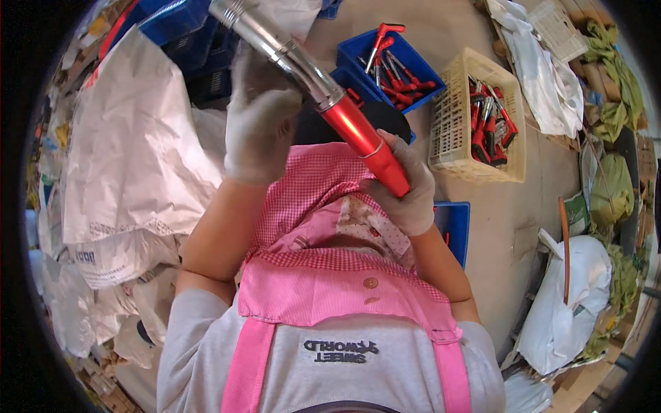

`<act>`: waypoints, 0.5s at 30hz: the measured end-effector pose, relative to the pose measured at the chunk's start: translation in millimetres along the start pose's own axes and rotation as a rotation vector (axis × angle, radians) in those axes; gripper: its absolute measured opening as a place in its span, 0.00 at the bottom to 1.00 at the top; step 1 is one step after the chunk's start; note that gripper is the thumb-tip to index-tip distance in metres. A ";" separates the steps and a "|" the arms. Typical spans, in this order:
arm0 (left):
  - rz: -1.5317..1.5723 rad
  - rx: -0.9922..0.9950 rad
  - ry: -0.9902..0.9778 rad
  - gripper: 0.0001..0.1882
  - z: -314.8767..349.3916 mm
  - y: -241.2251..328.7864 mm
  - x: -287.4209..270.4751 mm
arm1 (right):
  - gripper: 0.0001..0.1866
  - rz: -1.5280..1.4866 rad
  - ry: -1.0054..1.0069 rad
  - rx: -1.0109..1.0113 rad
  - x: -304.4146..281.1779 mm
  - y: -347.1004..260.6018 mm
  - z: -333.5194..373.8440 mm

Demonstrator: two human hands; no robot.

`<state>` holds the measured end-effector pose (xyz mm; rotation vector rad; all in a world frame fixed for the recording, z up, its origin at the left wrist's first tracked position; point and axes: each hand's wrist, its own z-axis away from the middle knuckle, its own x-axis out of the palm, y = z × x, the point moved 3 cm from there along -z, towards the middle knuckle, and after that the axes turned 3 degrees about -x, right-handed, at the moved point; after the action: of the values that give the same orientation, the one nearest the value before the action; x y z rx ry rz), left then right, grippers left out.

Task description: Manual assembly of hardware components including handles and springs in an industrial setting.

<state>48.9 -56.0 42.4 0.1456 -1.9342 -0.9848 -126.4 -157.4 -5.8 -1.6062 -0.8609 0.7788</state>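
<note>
A red-and-chrome tube (351,131) is held over the pink apron (323,286), its red end gripped by the fingers of the right hand (417,193). The chrome section is seen passing in front of the left hand (258,131) (its fingers are blurred and partly hidden, so whether they are closed cannot be told). The long axis is slanted, the chrome end being pointed forward and leftward, the red end back and rightward. Farther out, red-handled tools (480,140) are contained in a blue bin (423,65) and a cream basket (447,129).
</note>
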 end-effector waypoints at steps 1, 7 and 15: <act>0.326 -0.263 -0.143 0.28 3.8 1.4 19.9 | 0.29 -0.051 0.006 0.049 -0.6 0.9 3.7; 0.600 -0.374 -0.810 0.15 -34.4 -27.2 29.7 | 0.29 -0.329 -0.005 0.243 -4.1 12.2 8.9; 0.500 -0.614 -0.142 0.10 -35.3 -91.6 8.5 | 0.15 -0.867 -0.058 0.480 -22.7 31.5 12.7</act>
<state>46.0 -141.7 -5.9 -0.7378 -1.5834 -1.2043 -144.8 -174.6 -38.0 -0.6731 -1.1761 0.3554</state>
